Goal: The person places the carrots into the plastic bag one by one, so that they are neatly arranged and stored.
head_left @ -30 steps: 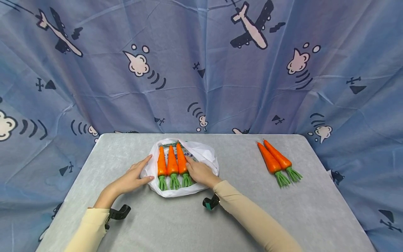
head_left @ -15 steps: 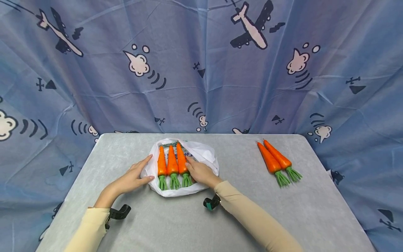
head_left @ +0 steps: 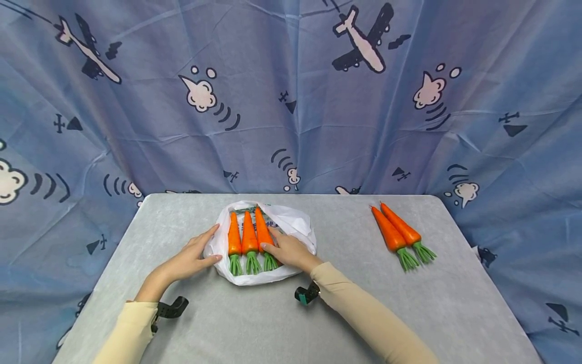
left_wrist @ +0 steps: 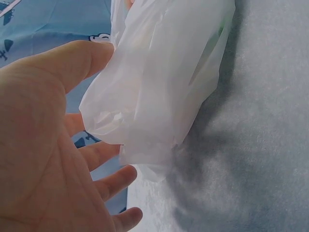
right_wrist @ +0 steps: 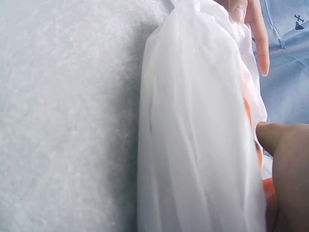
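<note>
In the head view, a white plastic bag (head_left: 295, 222) lies with its mouth spread toward me. Three carrots (head_left: 248, 232) with green tops lie side by side in it. My left hand (head_left: 188, 260) is at the bag's left side, thumb and fingers spread wide; in the left wrist view the thumb touches the plastic and the fingers reach behind it. My right hand (head_left: 291, 250) reaches over the bag's right rim, its extended thumb and forefinger touching the rightmost carrot. Its other fingers are hidden. An orange-red patch shows beneath its palm.
Two more carrots (head_left: 400, 230) lie together at the right of the grey table (head_left: 350, 313). A blue patterned curtain (head_left: 254, 101) hangs behind the table. Each wrist carries a black camera mount.
My right thumb has extended left onto the lower part of the rightmost carrot, away from the forefinger. The left hand, the bag and the two carrots at the right have stayed put.
</note>
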A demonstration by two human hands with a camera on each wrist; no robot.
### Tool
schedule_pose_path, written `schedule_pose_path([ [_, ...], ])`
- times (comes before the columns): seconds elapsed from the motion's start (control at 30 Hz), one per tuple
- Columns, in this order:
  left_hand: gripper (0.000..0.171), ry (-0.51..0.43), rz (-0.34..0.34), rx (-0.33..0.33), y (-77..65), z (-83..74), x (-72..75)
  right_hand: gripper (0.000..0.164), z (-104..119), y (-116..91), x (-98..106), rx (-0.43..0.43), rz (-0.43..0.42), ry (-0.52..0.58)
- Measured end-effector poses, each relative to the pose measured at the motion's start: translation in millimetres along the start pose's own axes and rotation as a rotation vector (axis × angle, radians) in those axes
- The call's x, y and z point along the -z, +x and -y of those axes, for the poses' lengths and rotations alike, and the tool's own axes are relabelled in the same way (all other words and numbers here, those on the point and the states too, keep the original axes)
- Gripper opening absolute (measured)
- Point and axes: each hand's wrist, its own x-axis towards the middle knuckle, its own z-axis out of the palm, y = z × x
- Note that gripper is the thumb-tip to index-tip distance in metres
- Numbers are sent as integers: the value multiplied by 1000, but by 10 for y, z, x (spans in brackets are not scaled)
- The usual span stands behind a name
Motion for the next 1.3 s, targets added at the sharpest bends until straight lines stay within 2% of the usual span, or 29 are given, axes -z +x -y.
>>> schedule_pose_path([
  [0.23, 82, -2, -9, -1, -14, -16, 10, 70, 34, -40, 74, 4, -9, -5],
  [0.43, 82, 2, -18, -6, -8, -3, 8, 73, 50, -57, 177, -18, -57, 19],
  [0.83, 82, -8, -15, 4, -13, -3, 10, 70, -47, -13, 449, -53, -126, 85],
  [0.97, 82, -1, -17, 0, -10, -4, 6, 69, -57, -29, 523, -68, -113, 112],
  [1.3, 82, -7, -10, 3, -5, 1, 7, 63, -57, -55, 544, 6, -48, 178],
])
